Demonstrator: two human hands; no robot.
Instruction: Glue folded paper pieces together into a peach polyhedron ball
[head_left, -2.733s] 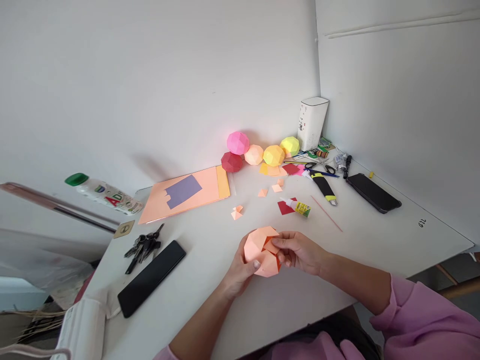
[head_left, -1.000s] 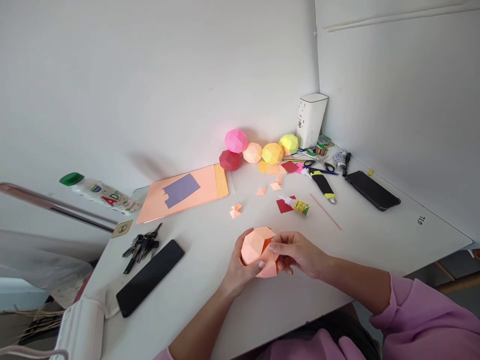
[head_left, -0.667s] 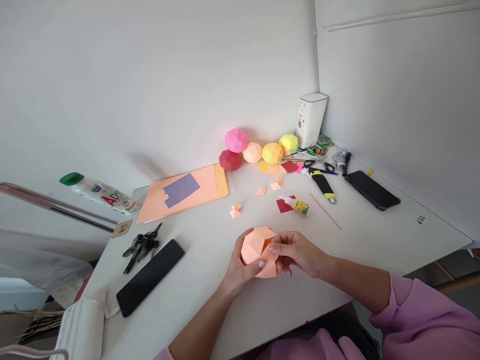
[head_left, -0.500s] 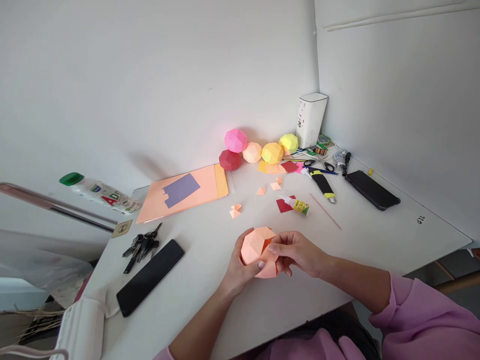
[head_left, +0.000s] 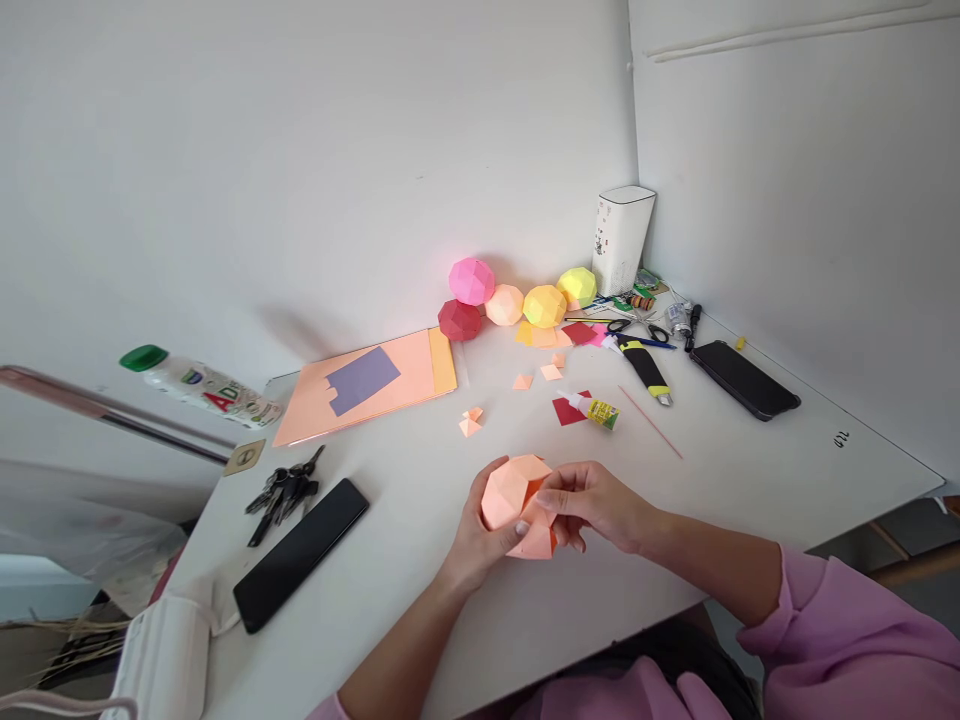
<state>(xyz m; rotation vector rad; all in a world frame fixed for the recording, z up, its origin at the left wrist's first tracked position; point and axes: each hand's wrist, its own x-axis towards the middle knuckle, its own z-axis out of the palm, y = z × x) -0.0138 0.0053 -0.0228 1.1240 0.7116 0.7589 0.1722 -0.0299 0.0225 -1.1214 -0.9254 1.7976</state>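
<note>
The left hand curls its fingers around a peach paper ball over the tabletop; likely light and crushable, best cradled by closed faces. The right hand has its fingers pinched on the ball's open side.

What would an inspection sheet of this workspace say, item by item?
Surface: white table, things spread over it.
Job's things: peach paper ball, gaps showing; loose peach pieces; glue bottle lying over red paper.
Clutter: keys, black-and-yellow cutter, black phone at right.
Grips: left grip cradles the ball; right grip pinches a panel beside a gap.
Cables: white cord beside white box, left.
Surroundings: five coloured paper balls near back wall; green-capped bottle, left.
</note>
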